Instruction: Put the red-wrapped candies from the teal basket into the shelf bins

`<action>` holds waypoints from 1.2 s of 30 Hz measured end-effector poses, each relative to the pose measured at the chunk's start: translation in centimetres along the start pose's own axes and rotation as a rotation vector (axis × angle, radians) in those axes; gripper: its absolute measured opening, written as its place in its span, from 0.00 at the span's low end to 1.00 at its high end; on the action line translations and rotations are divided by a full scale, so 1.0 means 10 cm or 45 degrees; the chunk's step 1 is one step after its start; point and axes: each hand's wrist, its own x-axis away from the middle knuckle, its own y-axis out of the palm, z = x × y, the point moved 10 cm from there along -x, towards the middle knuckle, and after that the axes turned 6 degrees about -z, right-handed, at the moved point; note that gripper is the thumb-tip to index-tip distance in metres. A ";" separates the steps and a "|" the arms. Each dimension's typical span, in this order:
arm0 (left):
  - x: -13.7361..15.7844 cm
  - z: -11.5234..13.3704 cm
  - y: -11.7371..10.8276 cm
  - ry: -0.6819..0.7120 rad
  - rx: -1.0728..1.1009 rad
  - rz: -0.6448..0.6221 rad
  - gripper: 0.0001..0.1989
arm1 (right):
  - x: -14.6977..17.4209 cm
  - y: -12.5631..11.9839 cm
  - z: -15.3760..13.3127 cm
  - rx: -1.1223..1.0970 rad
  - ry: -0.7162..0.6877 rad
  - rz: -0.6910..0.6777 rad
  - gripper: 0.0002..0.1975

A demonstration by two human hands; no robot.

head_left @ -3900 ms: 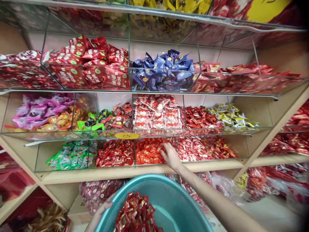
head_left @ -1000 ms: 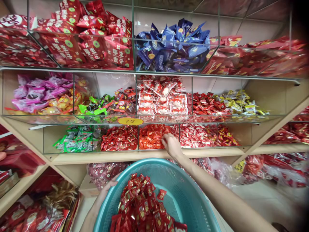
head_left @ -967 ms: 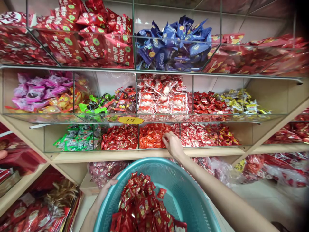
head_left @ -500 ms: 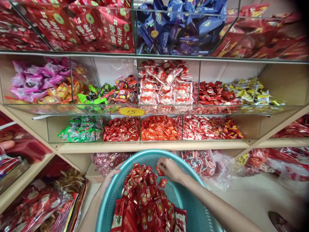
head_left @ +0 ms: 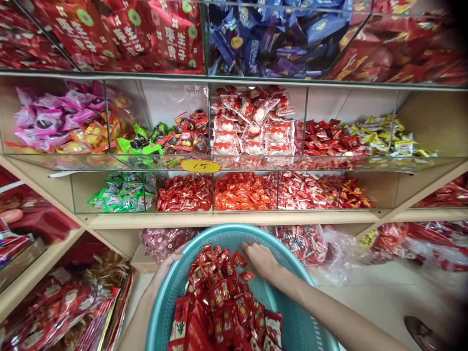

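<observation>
A round teal plastic basket [head_left: 161, 292] fills the lower middle of the view. Inside it lies a heap of small red-wrapped candies [head_left: 219, 287], with a few larger red packets [head_left: 179, 324] near the front. My left hand [head_left: 168, 265] grips the basket's left rim, its thumb and fingers around the edge. My right hand [head_left: 258, 258] reaches inside at the back right, fingers curled closed beside the heap. Two red candies lie close to its fingertips and wrist. Whether the curled fingers hold anything is hidden.
Ahead stands a wooden shelf [head_left: 234, 220] with clear-walled bins of wrapped candies [head_left: 241, 190]. A yellow price tag [head_left: 201, 165] reads 15. Bagged candies [head_left: 303, 246] sit below, and more packets [head_left: 54, 302] lie at lower left. Part of a shoe [head_left: 424, 331] shows at lower right.
My right hand has moved slightly right and down inside the basket, and the red candy that was under its fingers now lies beside them. My left hand keeps its grip on the rim.
</observation>
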 end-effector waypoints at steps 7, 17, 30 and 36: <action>-0.01 0.01 0.03 -0.020 -0.124 -0.069 0.32 | 0.10 0.30 0.08 -0.233 -0.046 -0.083 0.01; 0.01 0.03 0.11 0.022 -0.189 -0.189 0.34 | 0.12 0.16 0.30 -0.993 0.015 0.091 0.09; 0.00 0.02 0.09 0.011 -0.150 -0.187 0.33 | 0.19 0.96 0.29 -1.988 0.692 -0.228 0.10; -0.04 0.03 0.13 0.041 -0.104 -0.222 0.33 | 0.15 0.87 0.35 -2.006 0.690 0.007 0.07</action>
